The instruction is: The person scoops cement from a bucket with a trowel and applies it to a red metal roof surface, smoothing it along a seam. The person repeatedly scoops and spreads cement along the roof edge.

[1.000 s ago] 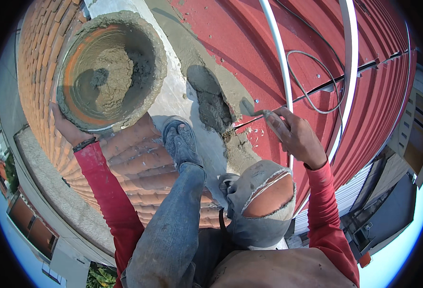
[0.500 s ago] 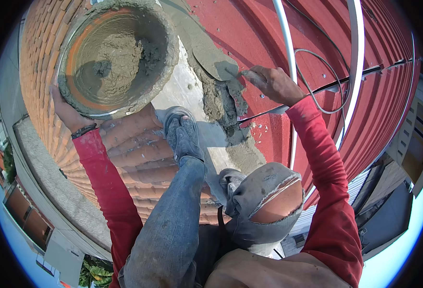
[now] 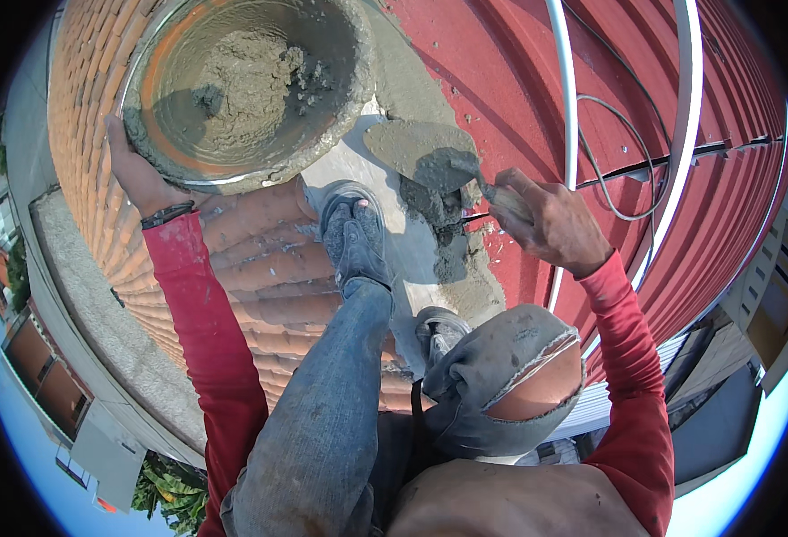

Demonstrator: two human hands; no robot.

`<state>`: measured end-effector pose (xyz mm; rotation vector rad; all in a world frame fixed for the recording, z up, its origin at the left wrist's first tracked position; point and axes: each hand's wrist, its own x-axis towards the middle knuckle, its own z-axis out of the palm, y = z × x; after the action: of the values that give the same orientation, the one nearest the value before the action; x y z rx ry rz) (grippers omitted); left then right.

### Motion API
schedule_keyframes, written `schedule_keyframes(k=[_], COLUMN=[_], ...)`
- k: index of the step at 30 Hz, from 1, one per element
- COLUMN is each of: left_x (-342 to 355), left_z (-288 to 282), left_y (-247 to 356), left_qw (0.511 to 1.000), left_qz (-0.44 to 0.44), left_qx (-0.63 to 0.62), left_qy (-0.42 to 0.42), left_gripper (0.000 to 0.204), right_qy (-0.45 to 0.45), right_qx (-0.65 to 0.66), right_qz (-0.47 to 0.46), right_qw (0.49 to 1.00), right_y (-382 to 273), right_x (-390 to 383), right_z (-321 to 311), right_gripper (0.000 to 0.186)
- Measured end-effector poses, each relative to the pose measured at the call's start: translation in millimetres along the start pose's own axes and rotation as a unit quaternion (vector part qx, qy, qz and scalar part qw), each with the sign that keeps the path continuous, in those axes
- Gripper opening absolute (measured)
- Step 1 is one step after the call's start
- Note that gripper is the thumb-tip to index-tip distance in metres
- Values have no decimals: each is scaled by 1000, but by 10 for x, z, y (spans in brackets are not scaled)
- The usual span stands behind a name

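At the upper left, a round orange basin (image 3: 148, 85) caked with grey cement holds wet mortar (image 3: 246, 80). My left hand (image 3: 134, 170) grips its near-left rim; the fingers are partly hidden behind the wall. In my right hand (image 3: 550, 219) is the handle of a pointing trowel (image 3: 403, 143), my fingers closed round it. The cement-coated blade points left, over the mortar strip (image 3: 479, 286) between the pale ledge and the red metal roofing. Some mortar around the blade looks rough and dark.
Orange clay tiles (image 3: 259, 268) slope away on the left. Red metal roofing (image 3: 519, 107) rises on the right, crossed by white pipes (image 3: 566, 98) and a looping grey cable (image 3: 604, 192). My sandalled feet (image 3: 355, 228) stand on the pale ledge between them, with buildings far below.
My right hand has drawn the trowel nearer to me along the mortar strip. My left hand still holds the basin rim, and the whole view has shifted slightly.
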<state>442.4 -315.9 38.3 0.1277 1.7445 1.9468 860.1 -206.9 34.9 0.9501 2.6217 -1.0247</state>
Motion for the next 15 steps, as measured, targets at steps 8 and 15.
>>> schedule_keyframes(k=[8,15], left_x=[-101,-35], left_z=[45,-3], left_y=[-10,-31], left_qw=[1000,1000], left_qz=[1,19], left_qx=[-6,-6], left_qy=[26,18], left_gripper=[54,52], right_qy=[1,41], right_qx=[-139,-56], right_qz=[-25,-18], right_qw=[990,997], right_y=[-13,156], right_x=[-292,-113], right_z=[197,154], right_gripper=[27,27])
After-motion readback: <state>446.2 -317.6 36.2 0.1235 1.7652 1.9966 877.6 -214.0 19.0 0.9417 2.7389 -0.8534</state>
